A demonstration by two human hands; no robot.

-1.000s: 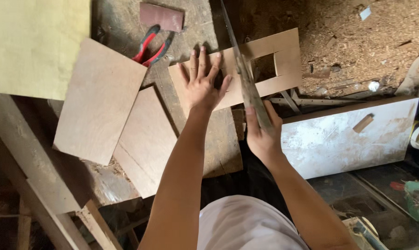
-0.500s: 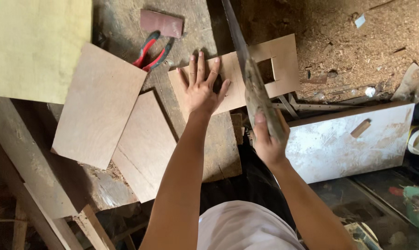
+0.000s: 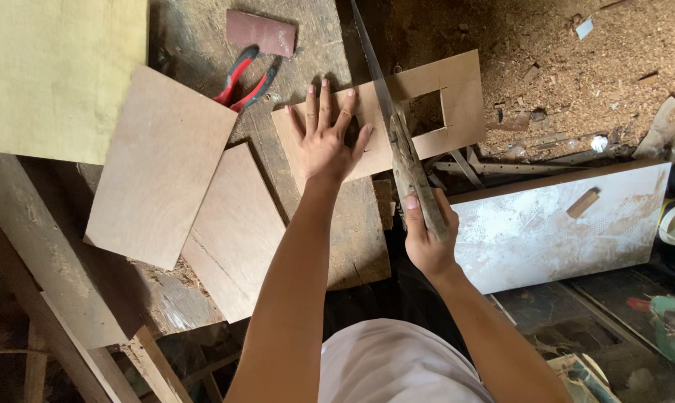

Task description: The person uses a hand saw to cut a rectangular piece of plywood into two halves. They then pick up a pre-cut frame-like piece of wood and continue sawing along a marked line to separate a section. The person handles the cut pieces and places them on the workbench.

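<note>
Far left of both hands: yellow-green sheet, two loose plywood offcuts, red pliers just above-left of the left hand. Left hand is spread flat, palm down, pinning the thin plywood panel on the bench. Right hand is closed around the hand saw handle, blade in the panel's cutout. Panel looks light, thin, flexy, splinter-prone; best held flat close to the cut line.

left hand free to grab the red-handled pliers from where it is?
Probably yes. The left hand lies flat on the plywood piece, holding nothing, and the red-handled pliers lie just beyond its fingertips on the workbench with nothing between. Lifting it would release the plywood while the right hand grips the saw.
</note>
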